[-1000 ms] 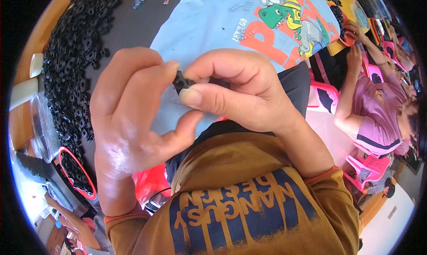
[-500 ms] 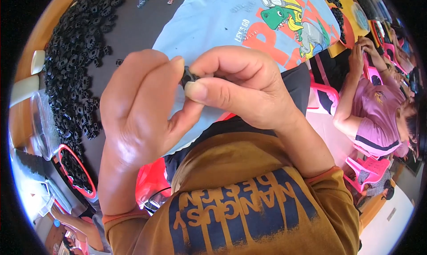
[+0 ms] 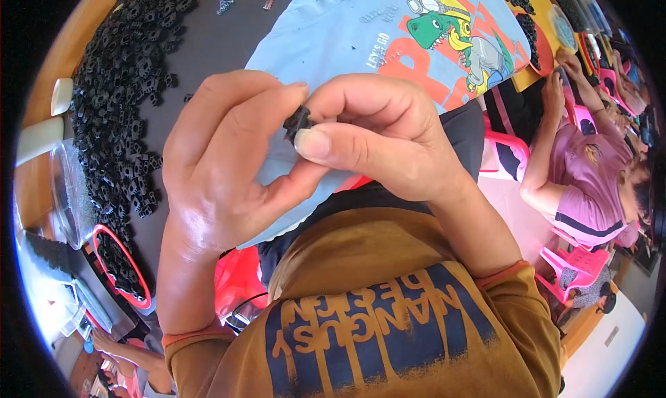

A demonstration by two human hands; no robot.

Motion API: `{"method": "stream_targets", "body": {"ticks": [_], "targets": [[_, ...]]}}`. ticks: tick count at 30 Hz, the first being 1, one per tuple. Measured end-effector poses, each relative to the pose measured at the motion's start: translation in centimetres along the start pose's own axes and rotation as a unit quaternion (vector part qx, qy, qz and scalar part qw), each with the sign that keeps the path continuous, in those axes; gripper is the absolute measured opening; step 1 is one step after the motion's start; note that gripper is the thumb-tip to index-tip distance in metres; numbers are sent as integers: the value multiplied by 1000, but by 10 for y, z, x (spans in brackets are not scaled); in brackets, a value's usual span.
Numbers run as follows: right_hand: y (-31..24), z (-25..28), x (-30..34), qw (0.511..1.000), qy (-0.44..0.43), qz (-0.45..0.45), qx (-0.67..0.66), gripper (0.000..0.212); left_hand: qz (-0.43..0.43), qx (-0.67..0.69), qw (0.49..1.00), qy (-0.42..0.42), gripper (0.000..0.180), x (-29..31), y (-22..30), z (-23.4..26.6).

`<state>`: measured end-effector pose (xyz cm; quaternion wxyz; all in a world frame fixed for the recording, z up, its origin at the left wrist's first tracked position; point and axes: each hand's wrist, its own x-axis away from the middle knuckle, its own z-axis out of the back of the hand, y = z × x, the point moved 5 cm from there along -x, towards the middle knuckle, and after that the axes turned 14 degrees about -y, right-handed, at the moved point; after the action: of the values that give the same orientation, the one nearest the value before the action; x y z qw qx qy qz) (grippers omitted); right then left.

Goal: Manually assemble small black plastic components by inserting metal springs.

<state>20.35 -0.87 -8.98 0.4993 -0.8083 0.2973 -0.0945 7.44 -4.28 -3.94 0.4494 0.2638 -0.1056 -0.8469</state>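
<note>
A small black toothed plastic piece (image 3: 297, 123), which looks like a mini claw hair clip, is held up in front of my chest between both hands. My right hand (image 3: 399, 131) pinches it between thumb and curled forefinger. From the other side, my left hand (image 3: 222, 145) curls round it, forefinger tip at its upper end and thumb below. The fingers cover part of the piece. Beneath my hands a light blue cloth with a cartoon dinosaur print (image 3: 319, 44) is spread across the table edge and my lap.
A large heap of similar black pieces (image 3: 118, 99) covers the dark table's left side. A red-rimmed basket (image 3: 146, 297) holds more. Several clear clips (image 3: 378, 14) lie on the cloth. A person in a purple shirt (image 3: 590, 169) sits at right near pink chairs.
My left hand has shifted slightly right, its forefinger tip lifting upward. The black piece has turned a little and shows more of its teeth. My right hand stays nearly in place.
</note>
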Motion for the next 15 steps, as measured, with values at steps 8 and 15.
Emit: {"method": "stream_targets", "body": {"ticks": [8, 15], "targets": [[-1, 2, 1, 1000, 10, -20, 10, 9, 12, 30, 999, -26, 38, -2, 1, 3], [1, 2, -1, 1000, 12, 8, 12, 8, 88, 139, 981, -100, 29, -4, -5, 8]]}}
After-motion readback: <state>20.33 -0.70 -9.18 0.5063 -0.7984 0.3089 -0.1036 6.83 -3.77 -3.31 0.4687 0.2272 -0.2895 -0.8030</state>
